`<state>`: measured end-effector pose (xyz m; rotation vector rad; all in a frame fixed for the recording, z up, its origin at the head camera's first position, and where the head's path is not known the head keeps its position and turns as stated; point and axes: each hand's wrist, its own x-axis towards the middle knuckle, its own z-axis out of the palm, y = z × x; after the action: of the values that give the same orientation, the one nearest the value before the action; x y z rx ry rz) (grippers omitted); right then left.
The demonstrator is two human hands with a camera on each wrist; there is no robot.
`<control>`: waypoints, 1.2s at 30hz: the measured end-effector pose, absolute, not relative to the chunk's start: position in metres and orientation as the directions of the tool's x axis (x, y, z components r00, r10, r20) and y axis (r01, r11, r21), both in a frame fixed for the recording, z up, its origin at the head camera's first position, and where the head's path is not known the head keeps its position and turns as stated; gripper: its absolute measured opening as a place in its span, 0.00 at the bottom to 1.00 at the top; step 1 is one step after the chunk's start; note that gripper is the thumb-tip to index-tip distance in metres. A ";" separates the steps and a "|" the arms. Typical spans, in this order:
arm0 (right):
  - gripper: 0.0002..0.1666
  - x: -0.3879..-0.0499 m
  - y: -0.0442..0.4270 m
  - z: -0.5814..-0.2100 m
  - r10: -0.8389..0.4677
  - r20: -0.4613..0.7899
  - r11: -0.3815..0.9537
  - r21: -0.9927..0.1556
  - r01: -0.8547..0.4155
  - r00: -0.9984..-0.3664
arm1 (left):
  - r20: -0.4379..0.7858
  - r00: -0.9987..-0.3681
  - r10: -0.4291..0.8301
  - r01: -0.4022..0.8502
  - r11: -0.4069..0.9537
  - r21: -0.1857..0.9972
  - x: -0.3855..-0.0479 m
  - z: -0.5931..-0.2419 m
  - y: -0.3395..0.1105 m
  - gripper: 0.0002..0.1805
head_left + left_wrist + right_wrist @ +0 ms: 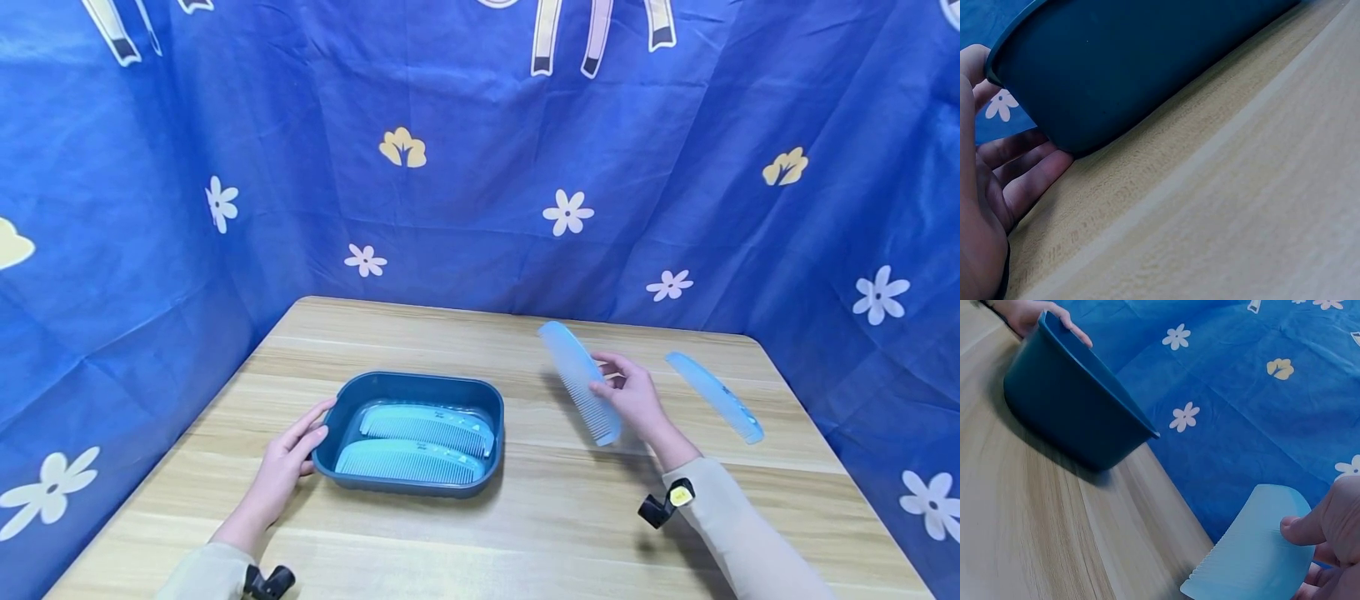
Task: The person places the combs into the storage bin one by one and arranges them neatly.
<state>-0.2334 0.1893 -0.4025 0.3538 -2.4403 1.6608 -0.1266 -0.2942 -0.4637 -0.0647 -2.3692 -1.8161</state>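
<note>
My right hand (633, 398) pinches a light blue comb (573, 371) between thumb and fingers, tilted above the table with its teeth toward the lower left. In the right wrist view the thumb lies flat on the face of that comb (1260, 544). My left hand (288, 450) grips the left end of a dark blue plastic basin (408, 490). In the left wrist view some fingers (1041, 178) touch the basin's lower wall near the table, and others are up at its rim. Two similar combs, a rear one (427, 423) and a front one (405, 458), lie side by side inside the basin.
Another blue comb (716, 397) lies on the wooden table (570, 533), to the right of my right hand. Blue cloth (465, 192) with printed flowers hangs behind the table and along both sides. Each wrist wears a small black camera mount (660, 507).
</note>
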 end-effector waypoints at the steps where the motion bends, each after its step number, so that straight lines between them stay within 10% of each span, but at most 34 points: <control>1: 0.28 -0.233 0.188 -0.402 -0.105 0.271 0.350 -0.890 -0.291 -0.957 | 0.149 -0.987 -0.060 0.129 0.262 0.956 -0.126 -0.464 -0.294 0.25; 36: 0.22 -0.204 0.117 -0.354 -0.331 0.314 0.265 -0.874 -0.407 -0.890 | 0.150 -0.987 -0.061 0.130 0.258 0.957 -0.127 -0.460 -0.294 0.25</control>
<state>-0.2043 0.1174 -0.3537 0.7143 -2.4442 1.7226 -0.1274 -0.2937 -0.4603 -0.0659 -2.3631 -1.8222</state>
